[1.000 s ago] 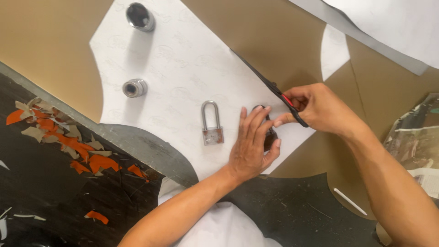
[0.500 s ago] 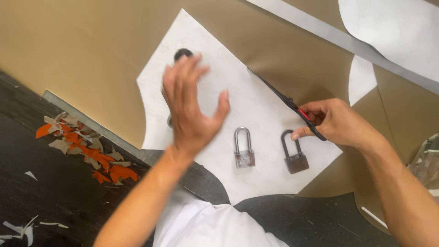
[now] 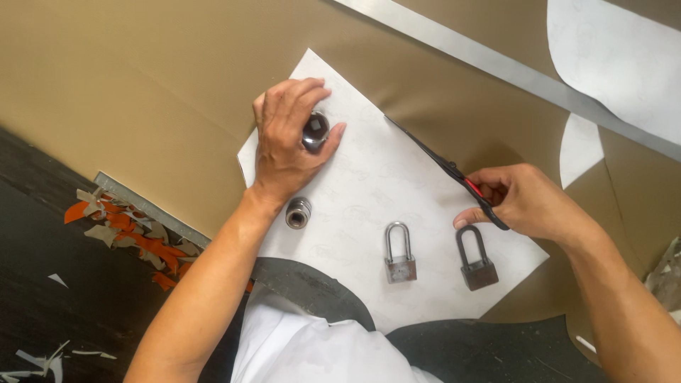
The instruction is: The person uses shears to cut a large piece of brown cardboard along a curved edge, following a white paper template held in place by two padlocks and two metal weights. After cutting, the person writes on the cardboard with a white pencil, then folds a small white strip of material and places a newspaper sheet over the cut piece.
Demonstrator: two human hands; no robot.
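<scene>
Head view: the left hand [image 3: 287, 145] lies with curled fingers over a dark round metal weight [image 3: 315, 129] near the far corner of the white paper pattern [image 3: 369, 198], the fingertips and thumb closed around it. A second, silver round weight [image 3: 299, 212] stands just beside the wrist, apart from the hand. The right hand [image 3: 528, 202] is closed on the handles of black scissors [image 3: 454, 174], whose blades lie along the right edge of the pattern, on the tan sheet [image 3: 142, 92] under it. Two padlocks, one silver [image 3: 400, 254] and one dark [image 3: 477, 259], lie flat on the near part of the pattern, near each other but not touching.

In my judgement, the risk is that the pattern slides on the tan sheet if the weight under the left hand is lifted or pushed; then the blades would run off the edge line. The dark padlock is near the right hand and could be knocked by it.

No container is in view; orange and grey scraps [image 3: 120, 227] lie loose on the dark floor on the left.
</scene>
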